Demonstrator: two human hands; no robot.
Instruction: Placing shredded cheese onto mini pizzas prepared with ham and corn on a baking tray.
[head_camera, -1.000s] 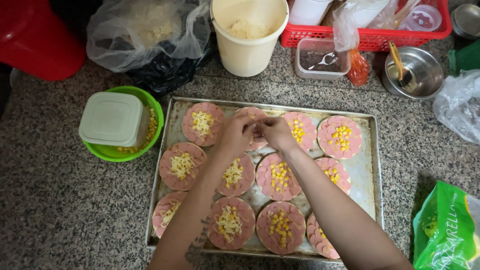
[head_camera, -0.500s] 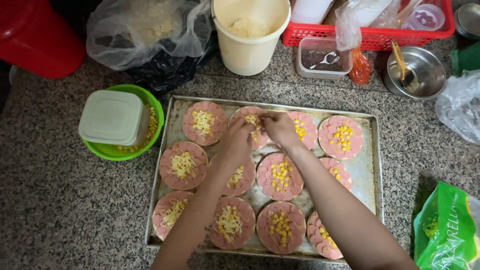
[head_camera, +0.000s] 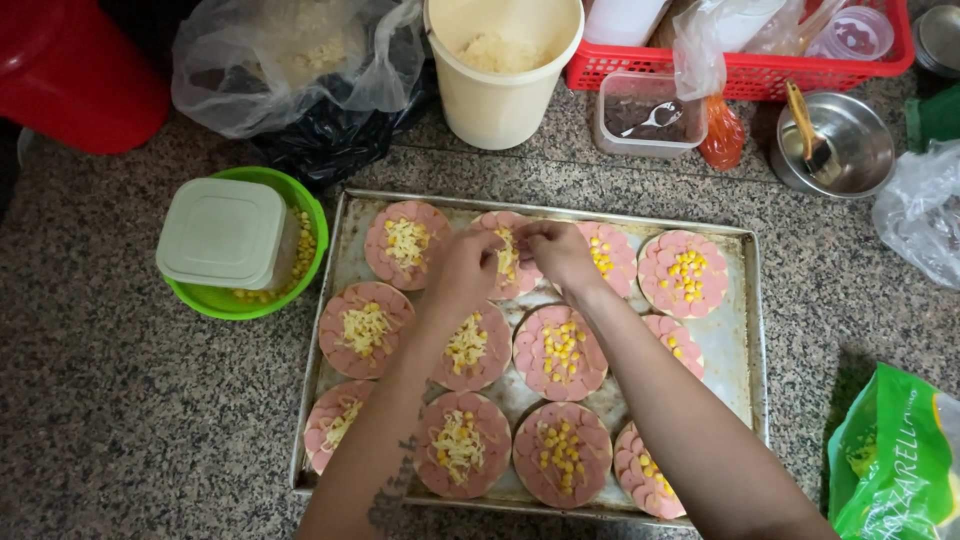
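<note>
A metal baking tray (head_camera: 746, 330) holds several small round pizzas covered in pink sausage slices. Those on the left carry shredded cheese, those on the right carry corn kernels. My left hand (head_camera: 462, 268) and my right hand (head_camera: 555, 252) meet over the second pizza (head_camera: 505, 262) of the far row. Both have their fingertips pinched together on pale shredded cheese just above it. My forearms hide parts of the middle pizzas.
A cream bucket (head_camera: 500, 85) of shredded cheese stands behind the tray. At left, a green bowl (head_camera: 305, 235) of corn has a lidded container (head_camera: 222, 232) on it. Plastic bags, a red basket (head_camera: 740, 70), a steel bowl (head_camera: 850, 150) and a green cheese bag (head_camera: 895, 460) lie around.
Both hands stay over the same far-row pizza. They dipped and parted slightly half a second ago and are now pinched together again.
</note>
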